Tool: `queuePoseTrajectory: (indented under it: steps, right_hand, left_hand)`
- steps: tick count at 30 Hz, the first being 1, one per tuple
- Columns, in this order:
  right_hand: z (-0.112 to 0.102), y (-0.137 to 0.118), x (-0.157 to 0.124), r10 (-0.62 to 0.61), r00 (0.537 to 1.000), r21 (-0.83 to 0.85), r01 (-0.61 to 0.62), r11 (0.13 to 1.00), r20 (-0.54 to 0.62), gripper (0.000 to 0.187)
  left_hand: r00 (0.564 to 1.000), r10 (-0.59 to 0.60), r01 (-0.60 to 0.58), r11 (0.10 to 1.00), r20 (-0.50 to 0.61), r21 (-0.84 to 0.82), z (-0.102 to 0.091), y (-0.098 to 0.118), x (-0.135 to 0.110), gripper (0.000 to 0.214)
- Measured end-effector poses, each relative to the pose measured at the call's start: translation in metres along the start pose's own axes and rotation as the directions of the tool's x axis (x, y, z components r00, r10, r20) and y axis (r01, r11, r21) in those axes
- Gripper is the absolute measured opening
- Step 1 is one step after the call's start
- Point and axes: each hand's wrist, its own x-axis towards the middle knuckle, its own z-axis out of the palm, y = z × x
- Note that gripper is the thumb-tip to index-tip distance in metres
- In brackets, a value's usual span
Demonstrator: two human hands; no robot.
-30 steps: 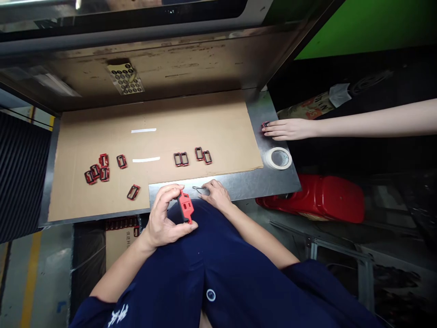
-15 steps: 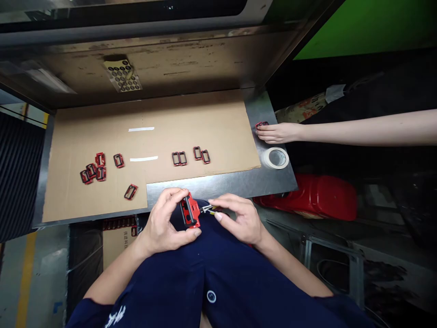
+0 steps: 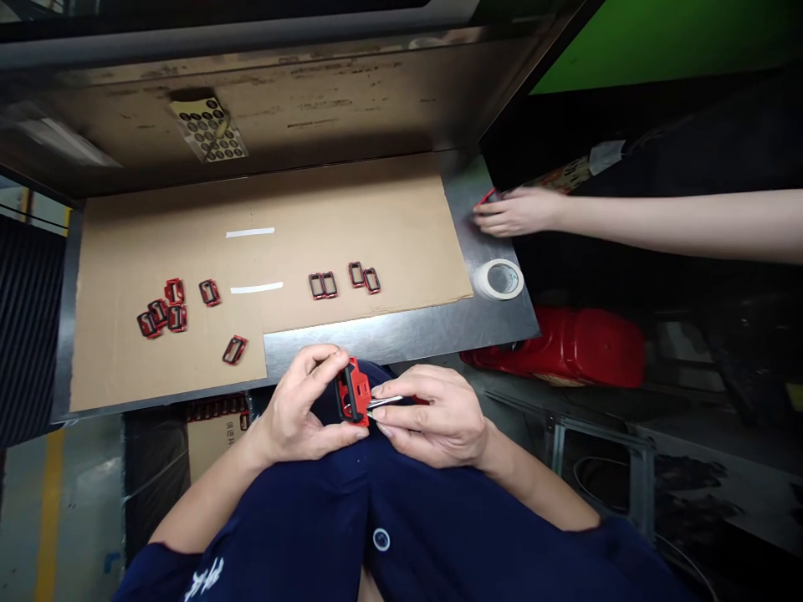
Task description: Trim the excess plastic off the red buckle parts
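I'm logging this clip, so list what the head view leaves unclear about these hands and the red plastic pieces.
Head view: the far side of the flat red plastic part is hidden by the left hand.
Head view: the inner end of the thin metal pin is hidden by the right hand.
Head view: the small red piece is mostly covered by the co-worker's hand.
Head view: the white lettering on the navy garment is cut off by the bottom edge.

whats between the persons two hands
In the head view, a red plastic part lies between them, pinched by the left hand. A small metal tool, held in the right hand, reaches to its edge.
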Motion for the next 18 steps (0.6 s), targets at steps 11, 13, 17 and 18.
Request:
queuePoseTrajectory:
  steps: [11, 13, 17, 18]
  right_hand:
    - [-0.0003, 0.0027, 0.0033, -0.029, 0.999, -0.008, 0.029, 1.000, 0.019, 0.011]
    - [0.0000, 0.0034, 0.0034, -0.030, 0.999, -0.009, 0.030, 0.999, 0.021, 0.011]
    - [0.0000, 0.0048, 0.0036, -0.035, 0.999, -0.019, 0.036, 0.999, 0.034, 0.010]
    - [-0.0007, 0.0049, 0.0041, -0.038, 0.998, -0.023, 0.039, 0.999, 0.040, 0.010]
  left_hand:
    - [1.000, 0.003, -0.003, 1.000, -0.019, 0.008, 0.0005, -0.0019, 0.0013, 0.088]
    - [1.000, 0.006, -0.005, 1.000, -0.023, 0.011, 0.0003, -0.0023, 0.0017, 0.088]
    - [1.000, 0.002, -0.002, 1.000, -0.016, 0.014, 0.0003, -0.0034, 0.0018, 0.087]
    - [1.000, 0.001, -0.001, 1.000, -0.013, 0.013, 0.0004, -0.0038, 0.0017, 0.087]
